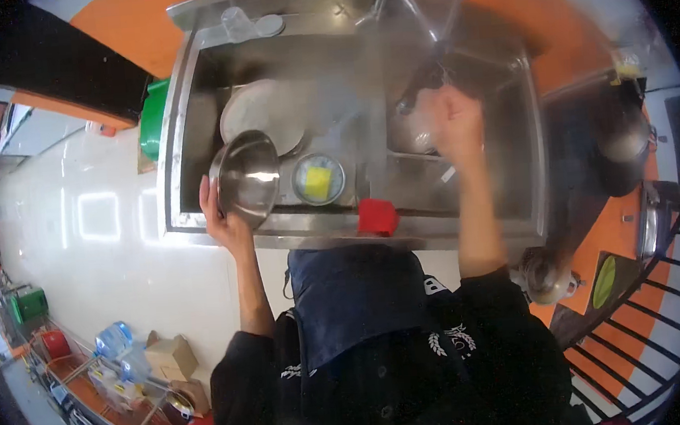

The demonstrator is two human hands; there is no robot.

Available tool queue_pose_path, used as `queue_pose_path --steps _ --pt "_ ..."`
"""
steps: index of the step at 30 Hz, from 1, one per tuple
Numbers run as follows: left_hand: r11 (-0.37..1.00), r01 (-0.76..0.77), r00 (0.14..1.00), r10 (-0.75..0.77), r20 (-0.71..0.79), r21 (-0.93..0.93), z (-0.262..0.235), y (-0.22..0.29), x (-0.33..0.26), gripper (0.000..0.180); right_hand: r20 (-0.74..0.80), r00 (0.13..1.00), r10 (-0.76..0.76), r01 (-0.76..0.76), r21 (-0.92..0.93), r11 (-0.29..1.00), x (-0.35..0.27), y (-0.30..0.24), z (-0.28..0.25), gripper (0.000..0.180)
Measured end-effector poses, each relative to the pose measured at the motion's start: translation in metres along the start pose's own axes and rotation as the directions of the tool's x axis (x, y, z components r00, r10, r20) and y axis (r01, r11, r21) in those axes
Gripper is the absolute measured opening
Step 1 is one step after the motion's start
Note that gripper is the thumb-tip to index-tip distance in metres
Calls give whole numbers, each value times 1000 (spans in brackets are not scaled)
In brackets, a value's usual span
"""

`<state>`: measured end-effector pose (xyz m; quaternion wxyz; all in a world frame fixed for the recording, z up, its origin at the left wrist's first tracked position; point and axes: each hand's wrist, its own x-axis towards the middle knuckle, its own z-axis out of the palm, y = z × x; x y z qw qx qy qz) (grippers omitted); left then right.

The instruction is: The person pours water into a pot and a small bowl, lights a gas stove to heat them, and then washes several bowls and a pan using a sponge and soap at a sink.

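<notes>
Over the left basin of a steel sink (173,178), my left hand (229,227) grips a shiny metal bowl (252,189) by its side, tilted with its hollow toward the right. Beneath the faucet (436,33), over the right basin, is my right hand (455,115). Its fingers look curled, but blur and haze hide what they hold, if anything. In the left basin sit a pale round plate (256,111) and a small round dish (335,191) with a yellow sponge (318,182) in it. A red cloth (377,217) hangs over the sink's front edge.
A clear cup (236,24) and a round lid (269,25) stand on the sink's back ledge. Left of the sink is a green container (155,115). Pots (549,280) stand at the right, beside a black railing (645,332). A cardboard box (171,357) sits at lower left.
</notes>
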<state>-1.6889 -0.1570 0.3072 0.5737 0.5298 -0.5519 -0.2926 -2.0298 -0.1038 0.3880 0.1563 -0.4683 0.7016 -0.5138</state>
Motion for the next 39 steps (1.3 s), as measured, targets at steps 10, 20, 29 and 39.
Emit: queue_pose_path --steps 10,20,29,39 --pt "509 -814 581 730 360 281 -17 107 110 43 39 968 -248 248 -298 922 -49 -40 27 33" --pt "525 -838 506 641 577 151 46 1 130 57 32 996 -81 87 -247 965 -122 34 142 18" --pt "448 -893 396 834 384 -53 16 29 184 37 -53 998 -39 34 -104 994 -89 -68 148 42" --pt "924 -92 657 336 674 -371 40 -158 165 84 225 890 396 -432 140 891 -230 -25 145 38"
